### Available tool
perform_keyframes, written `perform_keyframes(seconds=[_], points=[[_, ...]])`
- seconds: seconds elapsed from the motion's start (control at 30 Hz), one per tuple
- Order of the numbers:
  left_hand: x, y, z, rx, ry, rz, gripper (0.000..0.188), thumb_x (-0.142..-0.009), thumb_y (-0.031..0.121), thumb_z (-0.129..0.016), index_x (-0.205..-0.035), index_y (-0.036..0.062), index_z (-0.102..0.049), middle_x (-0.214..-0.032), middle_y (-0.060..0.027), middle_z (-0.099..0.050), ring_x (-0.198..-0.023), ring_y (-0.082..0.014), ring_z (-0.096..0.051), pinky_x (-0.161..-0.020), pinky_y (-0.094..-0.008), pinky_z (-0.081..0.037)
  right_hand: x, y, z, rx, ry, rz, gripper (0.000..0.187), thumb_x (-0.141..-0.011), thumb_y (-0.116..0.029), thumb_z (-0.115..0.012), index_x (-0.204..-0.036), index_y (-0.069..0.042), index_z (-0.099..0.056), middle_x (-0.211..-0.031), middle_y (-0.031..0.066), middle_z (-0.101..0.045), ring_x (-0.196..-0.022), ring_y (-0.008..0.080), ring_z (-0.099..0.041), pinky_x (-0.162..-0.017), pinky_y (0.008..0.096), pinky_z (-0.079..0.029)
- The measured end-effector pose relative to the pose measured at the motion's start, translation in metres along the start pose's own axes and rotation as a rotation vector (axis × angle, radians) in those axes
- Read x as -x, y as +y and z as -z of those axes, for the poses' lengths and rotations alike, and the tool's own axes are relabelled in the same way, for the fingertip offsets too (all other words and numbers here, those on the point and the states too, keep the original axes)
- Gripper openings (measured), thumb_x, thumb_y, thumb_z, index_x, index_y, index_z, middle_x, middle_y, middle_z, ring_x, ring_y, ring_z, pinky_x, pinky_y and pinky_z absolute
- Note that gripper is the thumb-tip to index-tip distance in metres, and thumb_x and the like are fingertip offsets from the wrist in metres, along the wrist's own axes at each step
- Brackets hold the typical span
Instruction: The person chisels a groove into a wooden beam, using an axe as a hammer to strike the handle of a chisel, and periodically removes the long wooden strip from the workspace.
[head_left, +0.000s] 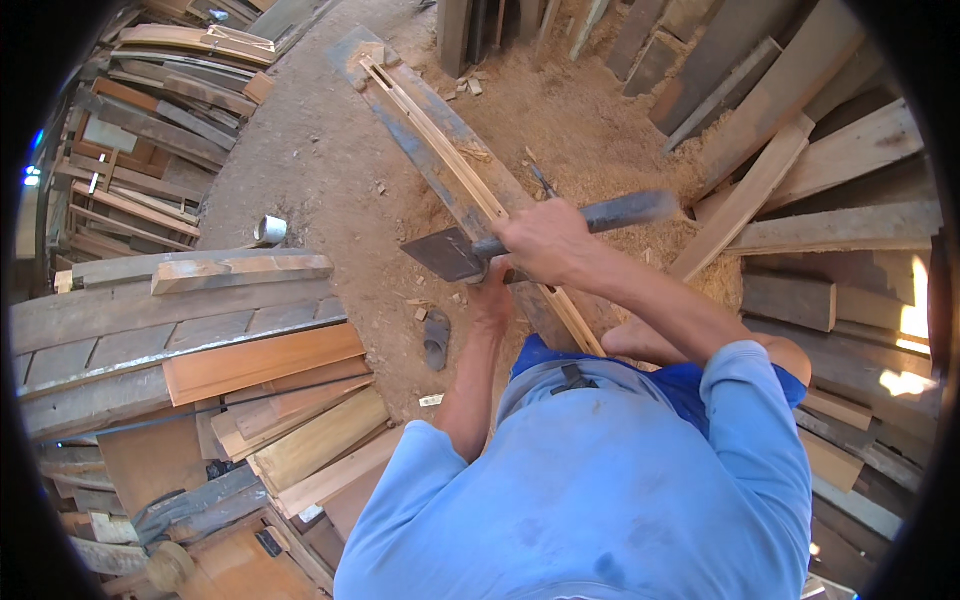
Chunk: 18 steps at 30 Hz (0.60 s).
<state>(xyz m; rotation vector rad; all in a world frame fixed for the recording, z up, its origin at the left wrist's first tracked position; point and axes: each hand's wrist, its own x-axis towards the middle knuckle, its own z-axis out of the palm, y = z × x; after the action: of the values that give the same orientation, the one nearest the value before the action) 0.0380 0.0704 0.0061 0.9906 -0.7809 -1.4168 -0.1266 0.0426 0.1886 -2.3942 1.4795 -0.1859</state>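
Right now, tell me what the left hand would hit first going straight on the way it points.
The left hand would probably meet the left end of the dark bar gripped by the right hand. Depth is unclear, so it might pass beneath instead.

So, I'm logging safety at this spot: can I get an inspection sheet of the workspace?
Surface: a worn plank, with wood shavings on it
Job's things: a slotted wood strip along the plank; a dark round bar, its far end blurred; a dark flat plate
Left grip: at the plate; hold partly hidden
Right grip: closed around the bar
Clutter: a sandal and white cup on the ground
Cables: a thin dark line across boards at left; cannot tell if cord
Surroundings: stacked boards left, leaning boards right
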Motion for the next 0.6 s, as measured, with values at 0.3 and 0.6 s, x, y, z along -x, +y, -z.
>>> perform_keyframes(seconds=[0.3,0.6], points=[[0.012,0.002,-0.023,-0.254,-0.096,-0.103,0.015,-0.093,0.008,-0.075,-0.105,0.0076,-0.065,-0.094,0.0028,-0.061,-0.085,-0.0082,-0.056,-0.075,-0.0266,-0.048,0.024,0.006,0.042,-0.178,0.352,0.051,0.026,-0.078,-0.015,-0.072,-0.103,-0.012,-0.066,-0.083,0.0156,-0.070,-0.083,0.0381,-0.071,-0.071,0.0499,-0.054],[0.012,0.013,-0.064,-0.472,-0.162,-0.162,0.012,-0.093,0.011,-0.077,-0.091,0.0065,-0.066,-0.086,0.0033,-0.065,-0.081,-0.0084,-0.058,-0.072,-0.0269,-0.049,0.050,0.025,0.052,-0.208,0.198,-0.191,0.029,-0.081,-0.017,-0.074,-0.108,-0.010,-0.066,-0.088,0.0180,-0.072,-0.087,0.0388,-0.071,-0.072,0.0505,-0.054]])
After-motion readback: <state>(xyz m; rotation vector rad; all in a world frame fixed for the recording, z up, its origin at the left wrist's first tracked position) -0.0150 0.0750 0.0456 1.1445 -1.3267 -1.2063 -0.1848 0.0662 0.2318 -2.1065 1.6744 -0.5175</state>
